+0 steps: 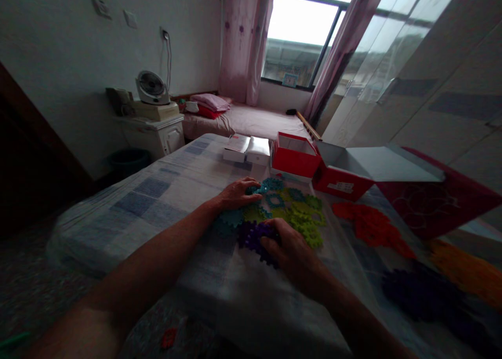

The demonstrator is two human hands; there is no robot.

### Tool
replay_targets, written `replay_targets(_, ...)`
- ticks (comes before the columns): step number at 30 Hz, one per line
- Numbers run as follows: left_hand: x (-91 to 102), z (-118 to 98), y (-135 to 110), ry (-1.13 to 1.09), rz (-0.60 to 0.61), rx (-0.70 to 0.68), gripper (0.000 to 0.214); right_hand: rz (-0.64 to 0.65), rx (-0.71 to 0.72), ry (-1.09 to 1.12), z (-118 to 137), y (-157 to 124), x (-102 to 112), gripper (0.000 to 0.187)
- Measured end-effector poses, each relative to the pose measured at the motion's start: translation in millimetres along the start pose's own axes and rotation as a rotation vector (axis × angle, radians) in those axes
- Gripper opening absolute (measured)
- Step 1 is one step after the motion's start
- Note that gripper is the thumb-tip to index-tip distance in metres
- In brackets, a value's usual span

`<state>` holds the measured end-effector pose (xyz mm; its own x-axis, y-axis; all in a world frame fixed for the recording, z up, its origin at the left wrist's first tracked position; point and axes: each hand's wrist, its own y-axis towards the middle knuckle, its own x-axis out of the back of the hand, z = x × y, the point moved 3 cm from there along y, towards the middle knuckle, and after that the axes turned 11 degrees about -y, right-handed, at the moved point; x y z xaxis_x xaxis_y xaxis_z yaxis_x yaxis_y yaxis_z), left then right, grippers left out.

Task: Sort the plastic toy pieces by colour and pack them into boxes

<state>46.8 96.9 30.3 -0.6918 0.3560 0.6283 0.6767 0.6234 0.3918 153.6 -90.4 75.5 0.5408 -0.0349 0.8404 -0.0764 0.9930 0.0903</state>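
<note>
Right hand [288,241] gripping purple gear pieces [251,235], at near edge of spread on cloth-covered tabletop [145,197]. Left hand [237,191] bent over teal gear piece [255,190] — cannot tell whether its grip is closed. Step in hand: seemingly handling toothed pieces with 2 hands. Next move likely calls for steady right grip — clear of green gear pieces [311,236] just beside.

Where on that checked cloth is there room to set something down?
Left of the left arm, the tablecloth lies bare up to the white boxes. A smaller bare patch lies between that arm and the right arm, this side of the purple gears. Crowded: green gears beyond those, red pieces farther right.
</note>
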Motion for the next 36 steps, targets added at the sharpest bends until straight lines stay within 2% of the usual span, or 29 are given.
replay_targets(5, 0.3, -2, 0, -0.007, 0.016, -0.009, 0.044, -0.005, 0.006, -0.052, 5, 10, -19, 0.007)
replay_targets(9, 0.5, -4, 0, -0.02, 0.013, 0.005, 0.044, -0.052, -0.028, 0.027, 1, 11, -14, 0.009)
replay_targets(13, 0.9, -2, 0, -0.019, 0.007, -0.007, 0.045, -0.081, -0.19, 0.382, -21, 10, 4, 0.023)
replay_targets(16, 1.6, -1, 0, -0.011, 0.012, -0.008, 0.048, -0.117, -0.245, 0.715, -42, 5, 15, 0.031)
replay_targets(19, 2.2, -1, -1, -0.027, 0.028, 0.01, 0.051, -0.199, -0.283, 0.843, -65, -10, 27, 0.036)
replay_targets(22, 2.6, 1, -2, -0.049, 0.055, 0.039, 0.056, -0.38, -0.338, 0.681, -90, -38, 48, 0.035)
replay_targets(24, 2.7, 6, -1, -0.043, 0.073, 0.066, 0.057, -0.521, -0.402, 0.426, -105, -64, 65, 0.036)
replay_targets(26, 2.6, 11, 0, -0.041, 0.079, 0.09, 0.059, -0.603, -0.468, 0.152, -118, -89, 80, 0.036)
replay_targets(28, 2.5, 14, 1, -0.049, 0.071, 0.11, 0.061, -0.603, -0.505, -0.037, -127, -107, 87, 0.033)
replay_targets(30, 2.3, 15, 1, -0.049, 0.068, 0.118, 0.061, -0.548, -0.503, -0.142, -133, -117, 86, 0.03)
replay_targets(33, 3.0, 14, 0, -0.028, 0.058, 0.126, 0.06, -0.5, -0.444, -0.266, -139, -121, 78, 0.029)
replay_targets(36, 3.8, 12, -1, -0.025, 0.046, 0.144, 0.06, -0.541, -0.404, -0.467, -146, -120, 74, 0.03)
